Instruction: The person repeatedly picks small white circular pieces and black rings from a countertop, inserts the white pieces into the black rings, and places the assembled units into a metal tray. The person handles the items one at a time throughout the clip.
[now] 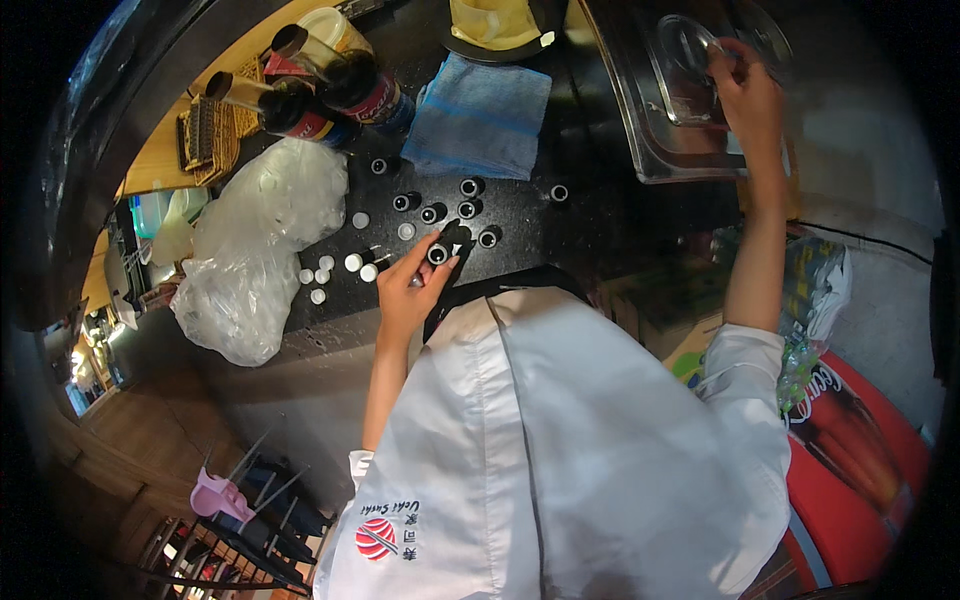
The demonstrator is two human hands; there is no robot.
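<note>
Near the counter's front edge, my left hand [408, 287] is closed around a small dark bottle [438, 254] with an open top. Around it stand several similar uncapped bottles, among them one bottle [489, 237] just to the right and another bottle [432, 213] behind. Loose white caps, such as one cap [318, 296], lie to the left beside a couple of white-capped bottles [370, 272]. At the far right, my right hand [748, 88] pinches the edge of a clear round piece [680, 42], possibly a lid, above a clear rectangular container [690, 105].
A clear plastic bag [250, 250] lies at left, with two large sauce bottles [365, 95] behind it. A folded blue cloth [478, 115] lies at the back, near a plate with yellow material [493, 25]. A metal tray [645, 160] sits right; a red cooler [850, 450] stands below.
</note>
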